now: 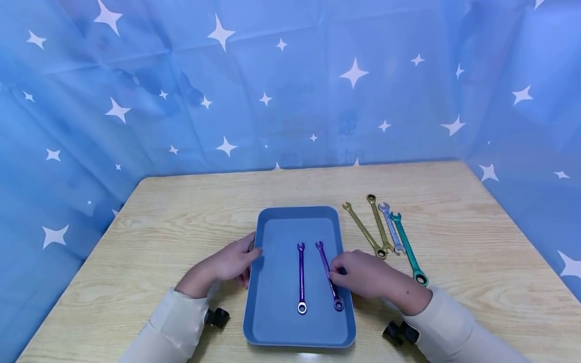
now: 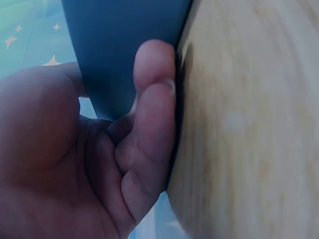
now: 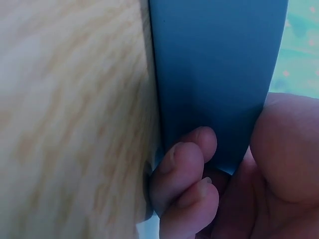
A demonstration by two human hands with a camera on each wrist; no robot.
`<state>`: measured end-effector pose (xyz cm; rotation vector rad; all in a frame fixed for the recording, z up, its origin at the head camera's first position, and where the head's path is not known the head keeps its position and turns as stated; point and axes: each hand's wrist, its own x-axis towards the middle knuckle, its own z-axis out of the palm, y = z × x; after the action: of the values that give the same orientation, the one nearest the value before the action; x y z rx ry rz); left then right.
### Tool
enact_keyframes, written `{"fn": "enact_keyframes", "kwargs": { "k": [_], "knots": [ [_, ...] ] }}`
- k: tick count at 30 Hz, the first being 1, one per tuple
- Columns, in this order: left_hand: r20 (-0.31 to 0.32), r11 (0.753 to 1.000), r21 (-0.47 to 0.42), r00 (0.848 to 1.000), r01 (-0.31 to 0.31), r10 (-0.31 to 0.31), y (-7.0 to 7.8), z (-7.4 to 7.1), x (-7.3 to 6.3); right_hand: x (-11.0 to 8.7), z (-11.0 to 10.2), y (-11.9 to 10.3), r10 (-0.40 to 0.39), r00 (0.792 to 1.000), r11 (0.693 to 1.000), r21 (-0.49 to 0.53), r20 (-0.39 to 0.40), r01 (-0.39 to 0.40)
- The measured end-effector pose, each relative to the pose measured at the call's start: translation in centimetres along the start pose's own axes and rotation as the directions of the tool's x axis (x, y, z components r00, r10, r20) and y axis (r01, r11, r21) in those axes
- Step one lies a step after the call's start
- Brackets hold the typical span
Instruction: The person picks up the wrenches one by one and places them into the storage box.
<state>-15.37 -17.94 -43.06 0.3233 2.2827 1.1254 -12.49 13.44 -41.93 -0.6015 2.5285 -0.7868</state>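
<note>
A blue rectangular tray [image 1: 277, 322] lies on the table with two purple wrenches inside. One purple wrench [image 1: 301, 277] is nearly straight along the tray's middle; the other purple wrench [image 1: 328, 267] slants beside the right wall. My left hand [image 1: 233, 259] grips the tray's left side, thumb over the rim and curled fingers [image 2: 154, 114] against the outer wall. On the opposite side my right hand [image 1: 363, 275] holds the right rim, its thumb side overlapping the slanted wrench in the head view. Below the rim, its curled fingers [image 3: 182, 172] are at the outer wall.
Right of the tray lie two gold wrenches, one gold wrench [image 1: 363, 229] slanted and another gold wrench [image 1: 380, 222] beside it. Farther right are a silver-blue wrench [image 1: 391, 229] and a green wrench [image 1: 408, 247]. A star-patterned blue cloth [image 1: 290, 91] hangs behind the wooden table [image 1: 181, 212].
</note>
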Motion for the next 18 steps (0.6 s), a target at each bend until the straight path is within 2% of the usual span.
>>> {"fn": "enact_keyframes", "kwargs": {
  "k": [4,8,12,18],
  "knots": [
    [-0.001,1.0,0.003,1.0,-0.002,0.002,-0.1,0.0,0.0,-0.2,-0.2,0.0,-0.015,1.0,1.0,-0.006,-0.006,0.015],
    [-0.01,1.0,0.005,1.0,-0.01,0.01,0.0,0.0,0.1,-0.4,-0.6,0.0,-0.026,0.999,1.0,0.0,-0.044,0.027],
    [0.007,1.0,-0.005,1.0,0.002,-0.002,-0.1,0.1,0.1,-0.6,-1.0,-0.1,-0.032,0.996,1.0,-0.003,-0.081,0.031],
    [-0.008,1.0,-0.007,1.0,0.003,-0.003,-0.2,0.2,0.0,-0.6,-1.6,-0.3,-0.014,0.982,1.0,0.013,-0.189,0.017]
  ]
}}
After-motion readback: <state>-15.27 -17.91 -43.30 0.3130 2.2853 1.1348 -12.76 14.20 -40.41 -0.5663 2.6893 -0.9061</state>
